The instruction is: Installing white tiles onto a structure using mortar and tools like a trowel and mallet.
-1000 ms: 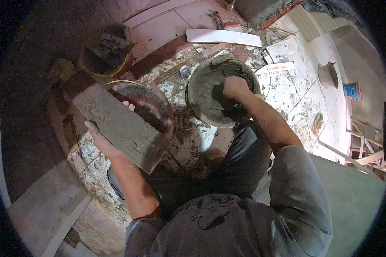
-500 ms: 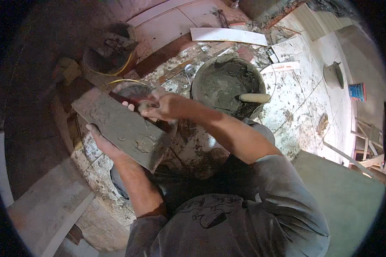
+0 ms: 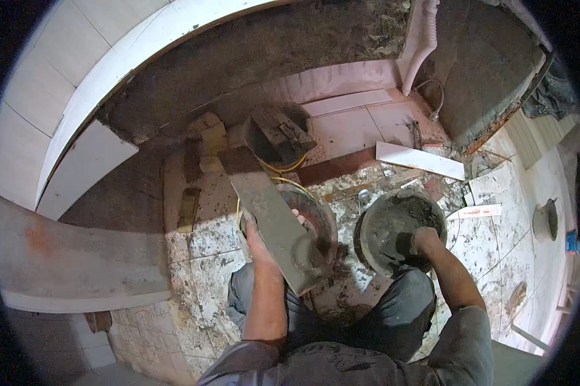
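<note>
A long, narrow tile strip [image 3: 274,215] lies tilted across my left hand [image 3: 258,241], its upper face coated with smooth grey mortar. My left thumb side grips the near left edge, and fingertips show past the right edge. To the right, a round bucket [image 3: 365,241] holds thick grey mortar [image 3: 393,222]. My right hand [image 3: 425,241] is closed in a fist over the bucket's right side, where the pale handle of a trowel lay; the fist hides the handle, and the blade is not visible.
Beneath the tile stands a round basin [image 3: 328,222]. Behind it is a bucket [image 3: 296,164] with dark boards in it. White tile strips [image 3: 422,159] lie beyond the mortar bucket. Mortar splatters cover the floor [image 3: 213,273]. Another bucket [image 3: 546,220] stands at the far right.
My right hand has gone from the tile's far edge to the mortar bucket, closing where the pale handle lay. My left hand still holds the tile. The head view has shifted up and left.
</note>
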`<state>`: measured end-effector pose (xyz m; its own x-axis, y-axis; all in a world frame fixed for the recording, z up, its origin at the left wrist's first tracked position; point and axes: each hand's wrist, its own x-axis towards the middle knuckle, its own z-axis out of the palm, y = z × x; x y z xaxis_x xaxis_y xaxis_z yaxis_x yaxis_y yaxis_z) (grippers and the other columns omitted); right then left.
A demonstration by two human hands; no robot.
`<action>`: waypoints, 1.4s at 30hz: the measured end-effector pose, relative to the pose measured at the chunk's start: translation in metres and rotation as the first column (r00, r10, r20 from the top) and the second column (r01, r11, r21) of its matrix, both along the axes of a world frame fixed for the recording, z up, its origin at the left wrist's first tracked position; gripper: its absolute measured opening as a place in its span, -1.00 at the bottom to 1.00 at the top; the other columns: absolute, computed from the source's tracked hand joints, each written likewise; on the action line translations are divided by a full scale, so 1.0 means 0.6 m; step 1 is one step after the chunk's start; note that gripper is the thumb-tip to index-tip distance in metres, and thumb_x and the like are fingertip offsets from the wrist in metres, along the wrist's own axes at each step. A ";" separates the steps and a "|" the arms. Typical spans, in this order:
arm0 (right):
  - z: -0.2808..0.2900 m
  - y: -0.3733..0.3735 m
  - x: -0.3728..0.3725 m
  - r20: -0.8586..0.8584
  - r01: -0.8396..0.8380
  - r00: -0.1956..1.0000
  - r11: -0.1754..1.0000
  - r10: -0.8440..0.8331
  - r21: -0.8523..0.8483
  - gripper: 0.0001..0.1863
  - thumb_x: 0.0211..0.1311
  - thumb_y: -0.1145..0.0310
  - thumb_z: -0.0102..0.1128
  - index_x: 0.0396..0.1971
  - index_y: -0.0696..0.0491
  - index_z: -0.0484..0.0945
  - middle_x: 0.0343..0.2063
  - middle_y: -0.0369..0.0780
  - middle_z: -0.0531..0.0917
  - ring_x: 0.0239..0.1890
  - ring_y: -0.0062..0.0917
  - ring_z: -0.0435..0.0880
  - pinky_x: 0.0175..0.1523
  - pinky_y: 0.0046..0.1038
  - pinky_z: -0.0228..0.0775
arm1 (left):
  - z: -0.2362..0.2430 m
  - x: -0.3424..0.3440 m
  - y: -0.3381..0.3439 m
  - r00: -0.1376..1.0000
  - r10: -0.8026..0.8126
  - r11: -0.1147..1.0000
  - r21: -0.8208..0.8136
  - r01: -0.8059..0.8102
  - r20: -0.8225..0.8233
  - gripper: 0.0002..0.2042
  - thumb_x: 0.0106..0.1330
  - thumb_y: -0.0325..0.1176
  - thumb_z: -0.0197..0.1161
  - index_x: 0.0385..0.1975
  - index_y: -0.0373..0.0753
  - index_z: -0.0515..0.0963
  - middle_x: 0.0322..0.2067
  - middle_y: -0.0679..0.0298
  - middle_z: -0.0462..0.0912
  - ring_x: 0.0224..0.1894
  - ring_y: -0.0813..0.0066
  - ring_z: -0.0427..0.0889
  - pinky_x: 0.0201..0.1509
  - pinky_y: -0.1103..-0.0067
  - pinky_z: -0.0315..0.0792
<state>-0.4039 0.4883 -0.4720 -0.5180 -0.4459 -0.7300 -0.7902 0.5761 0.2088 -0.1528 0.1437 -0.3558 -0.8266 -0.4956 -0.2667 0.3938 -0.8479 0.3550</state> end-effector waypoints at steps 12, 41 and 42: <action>0.028 -0.035 -0.003 -0.441 -0.060 0.897 0.983 -0.022 -0.173 -0.86 -0.07 0.36 0.18 -0.58 -0.01 0.72 -0.52 -0.17 0.70 -0.41 -0.34 0.71 -0.45 -0.31 0.48 | -0.012 0.006 -0.005 0.995 -0.098 0.995 -0.025 0.098 -0.023 -0.26 0.29 0.30 -0.15 0.17 -0.29 0.30 -0.09 -0.17 0.51 -0.07 -0.15 0.53 0.02 0.09 0.45; 0.067 -0.108 0.066 -0.167 -0.064 0.984 0.997 0.059 -0.030 -0.84 0.02 0.35 0.18 -0.46 -0.02 0.74 -0.40 -0.21 0.73 -0.29 -0.37 0.72 -0.32 -0.27 0.57 | -0.010 0.002 -0.002 0.991 -0.114 0.990 0.076 0.119 -0.073 -0.24 0.30 0.30 -0.15 0.25 -0.27 0.20 0.05 -0.27 0.41 0.00 -0.26 0.48 0.05 0.07 0.45; 0.074 -0.096 0.064 -0.158 -0.124 0.980 0.992 0.123 0.004 -0.84 0.03 0.36 0.17 -0.46 -0.02 0.73 -0.40 -0.21 0.73 -0.28 -0.36 0.72 -0.31 -0.30 0.57 | -0.011 -0.001 -0.001 0.994 -0.106 0.993 0.048 0.106 0.007 -0.26 0.31 0.29 -0.19 0.22 -0.27 0.25 -0.01 -0.21 0.47 -0.05 -0.18 0.52 0.04 0.10 0.46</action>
<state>-0.3655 0.4307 -0.4276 -0.5674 -0.5177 -0.6404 -0.8126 0.4780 0.3336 -0.1535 0.1430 -0.3621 -0.8710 -0.3920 -0.2963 0.2977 -0.9007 0.3165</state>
